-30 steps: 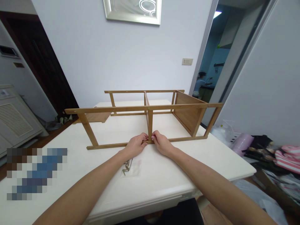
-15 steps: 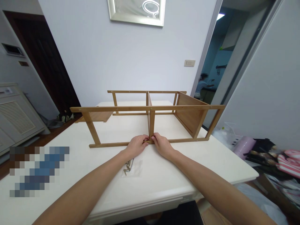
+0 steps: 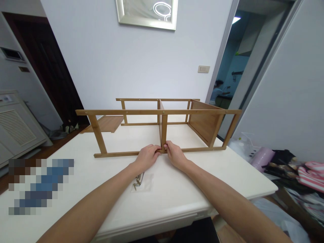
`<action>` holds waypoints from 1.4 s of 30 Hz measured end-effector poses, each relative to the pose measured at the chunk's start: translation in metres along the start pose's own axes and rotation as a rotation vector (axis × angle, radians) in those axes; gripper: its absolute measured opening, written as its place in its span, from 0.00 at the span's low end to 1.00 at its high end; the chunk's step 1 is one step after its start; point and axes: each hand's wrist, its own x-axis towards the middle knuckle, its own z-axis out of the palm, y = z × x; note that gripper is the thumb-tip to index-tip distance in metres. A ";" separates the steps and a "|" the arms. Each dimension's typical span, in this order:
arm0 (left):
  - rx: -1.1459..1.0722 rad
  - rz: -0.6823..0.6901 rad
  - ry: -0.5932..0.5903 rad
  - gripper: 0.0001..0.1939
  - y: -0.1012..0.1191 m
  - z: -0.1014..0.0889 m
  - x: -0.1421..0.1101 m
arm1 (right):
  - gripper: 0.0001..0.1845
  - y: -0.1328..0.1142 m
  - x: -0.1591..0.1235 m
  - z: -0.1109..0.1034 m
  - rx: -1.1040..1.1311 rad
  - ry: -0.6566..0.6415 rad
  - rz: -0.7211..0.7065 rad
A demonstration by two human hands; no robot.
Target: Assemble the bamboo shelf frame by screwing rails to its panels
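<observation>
A wooden shelf frame (image 3: 141, 112) lies on its side on the white table, with one shelf panel (image 3: 205, 123) fixed between its sides at the right and another board seen edge-on in the middle. At the foot of the middle crosspiece, my left hand (image 3: 147, 157) pinches the lower rail from the left, fingers closed. My right hand (image 3: 176, 156) is closed on the same joint from the right, thumb and forefinger against the wood. Any small part between the fingertips is hidden. Just below my left wrist lies a clear plastic bag (image 3: 146, 184) with several screws (image 3: 137, 182) and a hex key.
A loose wooden board (image 3: 106, 123) rests on the table (image 3: 182, 192) at the back left. A pixelated patch covers the left side. Bags, a pink roll (image 3: 263, 158) and a striped cloth (image 3: 312, 177) are piled at the right. A person is in the far doorway.
The frame's near upper rail sits slightly higher in view, and its lower left end has shifted up a little. Both hands stay at the middle joint, with small finger movements.
</observation>
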 end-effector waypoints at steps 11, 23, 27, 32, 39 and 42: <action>-0.186 -0.032 0.203 0.04 0.027 -0.010 -0.011 | 0.08 0.000 0.004 -0.003 0.005 0.003 -0.028; -1.516 -0.961 -0.072 0.23 0.042 0.007 -0.010 | 0.08 -0.005 0.013 -0.012 -0.018 0.005 0.002; -1.634 -0.926 0.094 0.23 0.036 0.015 0.004 | 0.08 -0.005 0.017 -0.015 -0.023 -0.008 0.011; -1.656 -0.896 0.289 0.15 0.044 0.028 0.019 | 0.08 -0.004 0.023 -0.021 -0.042 -0.024 0.029; -1.635 -0.872 0.433 0.01 0.048 0.032 0.030 | 0.06 -0.006 0.027 -0.031 -0.091 -0.062 0.021; -1.600 -0.879 0.471 0.03 0.048 0.032 0.031 | 0.07 -0.007 0.029 -0.034 -0.104 -0.061 0.032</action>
